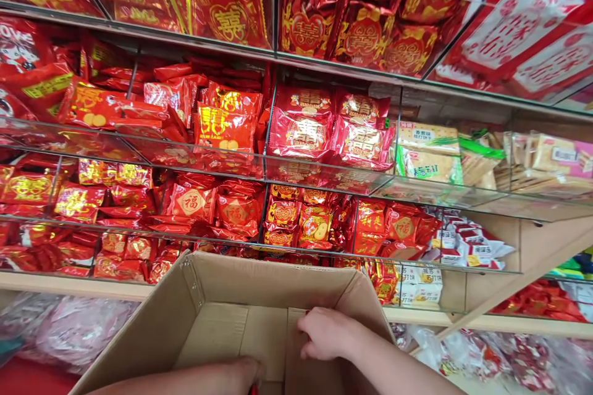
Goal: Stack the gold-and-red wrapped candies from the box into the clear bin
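Observation:
An open brown cardboard box (167, 315) fills the bottom centre, in front of tiered shelves. My right hand (327, 333) reaches into it with fingers curled down against the inner bottom flap, and whether it grips anything is hidden. My left hand (245, 373) lies low inside the box at the near edge; its fingers are hidden, and a small red thing shows just below it. Nothing else shows on the box floor.
Glass-fronted tiered shelves (324, 173) hold many red and gold snack packets (306, 129). Pale biscuit packs (430, 157) sit at the right, white-and-red packs (467, 244) lower right. Clear bags (74, 327) lie under the lowest wooden shelf.

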`<action>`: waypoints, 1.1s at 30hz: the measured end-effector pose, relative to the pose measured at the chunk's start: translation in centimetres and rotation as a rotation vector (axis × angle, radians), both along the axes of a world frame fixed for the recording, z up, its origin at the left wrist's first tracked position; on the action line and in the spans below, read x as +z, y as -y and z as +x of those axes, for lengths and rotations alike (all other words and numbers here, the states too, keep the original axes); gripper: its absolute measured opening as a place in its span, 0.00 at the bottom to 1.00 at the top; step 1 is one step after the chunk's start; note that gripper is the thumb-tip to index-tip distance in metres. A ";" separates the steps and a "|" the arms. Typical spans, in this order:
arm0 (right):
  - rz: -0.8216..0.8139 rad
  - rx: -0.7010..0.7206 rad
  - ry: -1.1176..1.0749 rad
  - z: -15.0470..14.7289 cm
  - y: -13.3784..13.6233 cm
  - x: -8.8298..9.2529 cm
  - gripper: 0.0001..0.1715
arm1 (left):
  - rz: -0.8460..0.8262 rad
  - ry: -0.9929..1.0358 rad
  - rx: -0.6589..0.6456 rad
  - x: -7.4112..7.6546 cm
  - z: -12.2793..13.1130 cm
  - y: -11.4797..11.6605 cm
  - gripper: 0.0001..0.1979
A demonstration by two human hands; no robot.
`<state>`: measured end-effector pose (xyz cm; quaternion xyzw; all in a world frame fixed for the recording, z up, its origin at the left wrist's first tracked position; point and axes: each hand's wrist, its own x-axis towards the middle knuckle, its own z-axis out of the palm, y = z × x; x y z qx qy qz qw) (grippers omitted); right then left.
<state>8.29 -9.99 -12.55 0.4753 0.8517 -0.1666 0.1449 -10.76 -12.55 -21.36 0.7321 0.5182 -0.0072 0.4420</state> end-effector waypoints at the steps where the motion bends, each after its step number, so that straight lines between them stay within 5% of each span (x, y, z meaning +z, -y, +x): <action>1: 0.009 -0.028 -0.082 0.3 -0.3 0.1 0.21 | 0.003 0.053 0.046 1.1 0.1 -0.6 0.22; 7: -0.156 -0.207 -0.709 1.2 -1.3 1.5 0.21 | -0.009 0.600 0.312 8.4 0.7 -4.3 0.17; 12: -0.489 -0.327 -1.038 0.9 -0.8 2.5 0.16 | -0.113 0.844 0.444 11.2 0.0 -3.5 0.16; 21: -0.365 -0.379 -1.131 0.9 -0.6 2.1 0.15 | -0.153 0.948 0.329 11.5 0.3 -3.0 0.16; 27: -0.197 -0.191 -1.098 0.6 -0.3 2.2 0.15 | -0.011 0.899 0.186 11.1 0.1 -3.4 0.14; 33: -0.257 -0.317 -1.268 0.6 -0.6 2.2 0.15 | 0.175 0.835 0.199 10.9 0.0 -3.8 0.16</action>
